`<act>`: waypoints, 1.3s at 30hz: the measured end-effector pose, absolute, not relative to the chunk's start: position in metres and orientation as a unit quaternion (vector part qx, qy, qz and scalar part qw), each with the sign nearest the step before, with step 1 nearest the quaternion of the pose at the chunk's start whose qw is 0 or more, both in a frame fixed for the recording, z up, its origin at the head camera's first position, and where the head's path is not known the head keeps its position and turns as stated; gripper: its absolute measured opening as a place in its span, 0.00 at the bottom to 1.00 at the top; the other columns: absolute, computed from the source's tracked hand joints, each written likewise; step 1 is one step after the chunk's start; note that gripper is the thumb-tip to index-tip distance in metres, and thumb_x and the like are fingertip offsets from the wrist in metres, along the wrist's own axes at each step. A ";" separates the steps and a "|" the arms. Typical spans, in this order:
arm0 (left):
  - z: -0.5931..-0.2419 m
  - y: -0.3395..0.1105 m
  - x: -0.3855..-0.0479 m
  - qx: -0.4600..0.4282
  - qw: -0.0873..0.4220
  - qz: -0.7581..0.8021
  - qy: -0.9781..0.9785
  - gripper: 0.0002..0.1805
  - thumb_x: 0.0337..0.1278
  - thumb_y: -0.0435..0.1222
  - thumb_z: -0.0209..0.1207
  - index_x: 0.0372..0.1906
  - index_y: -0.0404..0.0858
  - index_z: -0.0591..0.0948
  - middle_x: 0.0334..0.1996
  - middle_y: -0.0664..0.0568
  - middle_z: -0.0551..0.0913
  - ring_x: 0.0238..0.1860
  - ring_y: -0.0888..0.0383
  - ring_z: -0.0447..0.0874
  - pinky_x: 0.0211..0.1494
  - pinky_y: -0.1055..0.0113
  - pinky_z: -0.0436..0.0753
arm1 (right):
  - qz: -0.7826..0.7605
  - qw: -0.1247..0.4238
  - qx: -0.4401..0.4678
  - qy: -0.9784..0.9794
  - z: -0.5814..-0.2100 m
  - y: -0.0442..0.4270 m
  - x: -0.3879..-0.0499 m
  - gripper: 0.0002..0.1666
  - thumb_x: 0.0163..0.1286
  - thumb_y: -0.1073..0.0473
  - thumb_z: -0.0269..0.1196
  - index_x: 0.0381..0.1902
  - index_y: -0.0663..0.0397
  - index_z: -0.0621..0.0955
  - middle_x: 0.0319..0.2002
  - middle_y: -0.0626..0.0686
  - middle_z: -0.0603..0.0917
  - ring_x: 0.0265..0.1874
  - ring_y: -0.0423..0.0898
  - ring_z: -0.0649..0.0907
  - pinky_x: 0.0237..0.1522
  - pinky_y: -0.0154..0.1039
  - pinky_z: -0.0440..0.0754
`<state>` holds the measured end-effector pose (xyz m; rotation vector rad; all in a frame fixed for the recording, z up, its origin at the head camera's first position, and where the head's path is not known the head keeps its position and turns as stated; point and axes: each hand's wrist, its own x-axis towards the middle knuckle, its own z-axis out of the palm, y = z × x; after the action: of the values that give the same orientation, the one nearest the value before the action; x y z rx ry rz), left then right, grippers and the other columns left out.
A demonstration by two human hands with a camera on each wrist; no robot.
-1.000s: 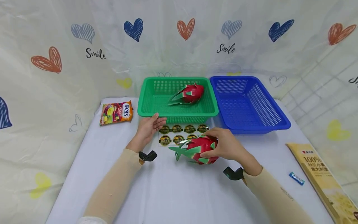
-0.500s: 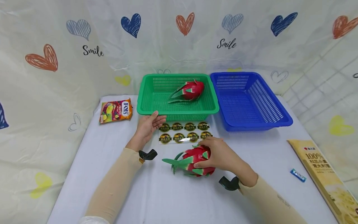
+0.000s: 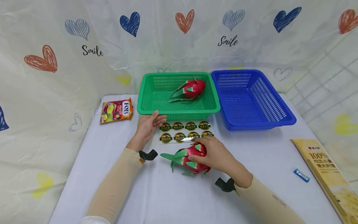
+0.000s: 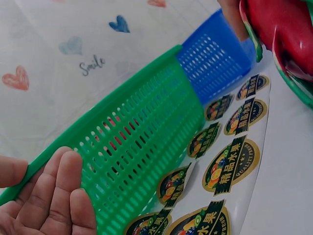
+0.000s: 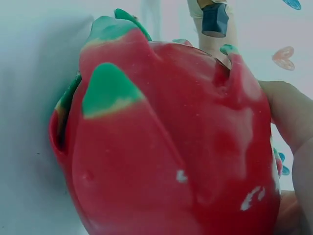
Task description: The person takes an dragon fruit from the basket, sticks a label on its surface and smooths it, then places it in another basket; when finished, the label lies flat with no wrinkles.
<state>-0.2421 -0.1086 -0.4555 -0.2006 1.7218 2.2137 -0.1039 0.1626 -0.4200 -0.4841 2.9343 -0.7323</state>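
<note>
My right hand [image 3: 216, 154] grips a red dragon fruit [image 3: 193, 160] from its right side, in front of the sticker sheet. The fruit's long green leaf tips point left; whether it touches the table I cannot tell. It fills most of the right wrist view, where its red skin [image 5: 161, 147] shows green scales. At the front left corner of a green basket [image 3: 179, 112], my left hand [image 3: 146, 127] pinches the rim. In the left wrist view the thumb [image 4: 10, 171] lies over the rim, with the fingers outside. A second dragon fruit [image 3: 193, 89] lies inside this basket.
A blue basket [image 3: 263, 126] stands right against the green one. The sheet of round fruit stickers [image 3: 179, 132] lies before the green basket. A candy bag [image 3: 116, 111] is at left. On the right lie a small blue wrapped sweet [image 3: 302, 175] and a long yellow pack [image 3: 325, 174].
My right hand has brought the dragon fruit leftward and nearer to me, uncovering more of the sticker sheet. The left hand has stayed at the green basket's rim. The head view has tilted slightly.
</note>
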 end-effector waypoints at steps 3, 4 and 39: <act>-0.455 -0.109 -0.242 -0.071 0.163 0.774 0.608 0.30 0.81 0.48 0.51 0.69 0.27 0.75 0.33 0.63 0.92 0.40 0.69 0.91 0.55 0.69 0.85 | -0.245 0.044 -0.166 0.954 -0.420 0.162 -0.109 0.39 0.62 0.36 0.75 0.60 0.58 0.84 0.44 0.52 0.88 0.46 0.48 0.82 0.42 0.41 0.83; -0.455 -0.109 -0.242 -0.072 0.163 0.773 0.608 0.30 0.81 0.48 0.52 0.69 0.27 0.75 0.33 0.63 0.92 0.40 0.69 0.91 0.55 0.69 0.85 | -0.248 0.048 -0.168 0.953 -0.420 0.162 -0.111 0.39 0.62 0.36 0.74 0.60 0.58 0.84 0.40 0.50 0.87 0.43 0.46 0.82 0.41 0.40 0.81; -0.481 -0.080 -0.241 0.201 -0.007 0.205 0.958 0.17 0.69 0.37 0.65 0.58 0.35 0.85 0.51 0.43 0.90 0.47 0.49 0.90 0.50 0.52 0.88 | -0.341 0.031 -0.099 0.934 -0.429 0.228 -0.149 0.24 0.79 0.42 0.60 0.54 0.55 0.88 0.42 0.52 0.92 0.41 0.48 0.86 0.37 0.40 0.80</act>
<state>-0.2407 -0.0802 -0.4806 0.6330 3.0218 0.6479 -0.1491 0.2285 -0.4291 -0.3045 2.8794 -1.0504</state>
